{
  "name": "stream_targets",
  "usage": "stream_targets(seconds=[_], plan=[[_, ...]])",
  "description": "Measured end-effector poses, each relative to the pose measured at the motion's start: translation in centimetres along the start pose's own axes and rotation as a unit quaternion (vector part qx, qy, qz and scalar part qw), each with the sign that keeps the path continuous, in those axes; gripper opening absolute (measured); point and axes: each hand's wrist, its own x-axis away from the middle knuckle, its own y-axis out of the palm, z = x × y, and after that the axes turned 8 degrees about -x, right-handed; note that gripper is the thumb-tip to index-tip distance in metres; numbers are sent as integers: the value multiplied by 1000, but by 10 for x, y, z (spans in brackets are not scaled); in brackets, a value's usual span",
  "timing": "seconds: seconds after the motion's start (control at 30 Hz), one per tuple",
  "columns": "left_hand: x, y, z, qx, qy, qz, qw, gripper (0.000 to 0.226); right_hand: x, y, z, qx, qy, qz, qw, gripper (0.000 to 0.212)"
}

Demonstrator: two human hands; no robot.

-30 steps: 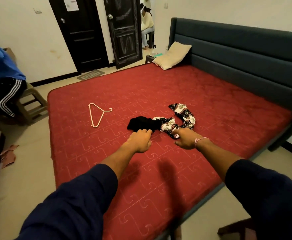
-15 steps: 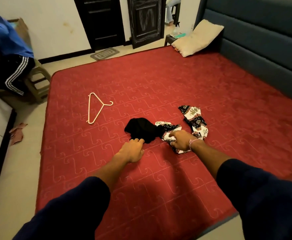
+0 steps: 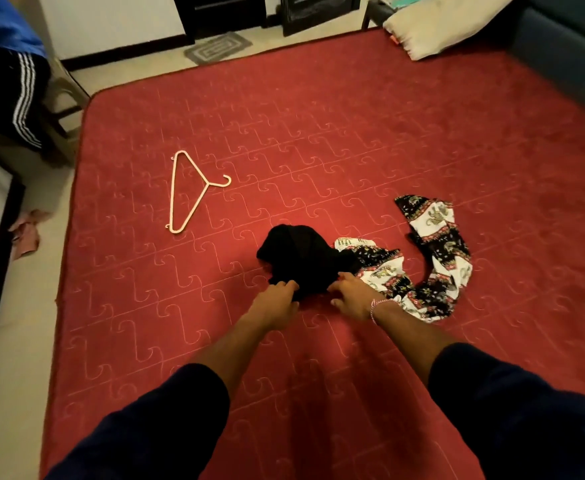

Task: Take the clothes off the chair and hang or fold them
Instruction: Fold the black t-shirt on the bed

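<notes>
**Inspector:** Since the earlier frame the right hand [image 3: 351, 296] had left the patterned garment [image 3: 433, 271] and come across to the black garment [image 3: 301, 258]; the left hand [image 3: 277, 301] had crept forward onto the same piece. The camera had also tipped lower over the bed [image 3: 318, 133].

**Clerk:** And the state of the fingers?

**Inspector:** Both sets were curled at the near edge of the black garment. The left fingers [image 3: 289, 287] gripped its near-left corner; the right fingers [image 3: 339, 282] pinched the near-right side, just where the black cloth met the patterned one. The two hands were close together, with a fold of black fabric between them.

**Clerk:** Where did the clothes lie?

**Inspector:** The black garment sat bunched on the red bed cover, directly beyond the knuckles. The patterned garment lay crumpled in a curve to the right, touching the black one and passing behind the right wrist. Farther off to the left a pale hanger [image 3: 190, 192] lay flat, well apart from both.

**Clerk:** Progress?

**Inspector:** In my judgement, early. Two garments were on the bed, neither folded nor hung, and the hanger was untouched. At the far left, blue clothing [image 3: 3, 22] and striped dark clothing [image 3: 17, 95] were heaped on a chair [image 3: 64, 95], so more remained to be fetched.
</notes>
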Motion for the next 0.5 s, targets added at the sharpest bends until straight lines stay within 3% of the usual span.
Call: stream_targets(seconds=[0.13, 0.23, 0.3, 0.4, 0.5], plan=[[-30, 18, -10, 92, -20, 5, 996, 43, -51, 11, 2, -27, 19, 30, 999, 44], [-48, 27, -19, 133, -35, 8, 990, 43, -73, 21, -1, -56, 8, 59, 997, 33], [-57, 23, -20, 208, -66, 19, 976, 43, -77, 28, -6, -90, 3, 117, 989, 26], [-72, 5, -15, 348, -127, 55, 927, 47, -70, 26, -19, -156, -35, 209, 965, 21], [-83, -13, -7, 508, -173, 45, 843, 39, -57, 14, -39, -207, -89, 225, 948, 20]])
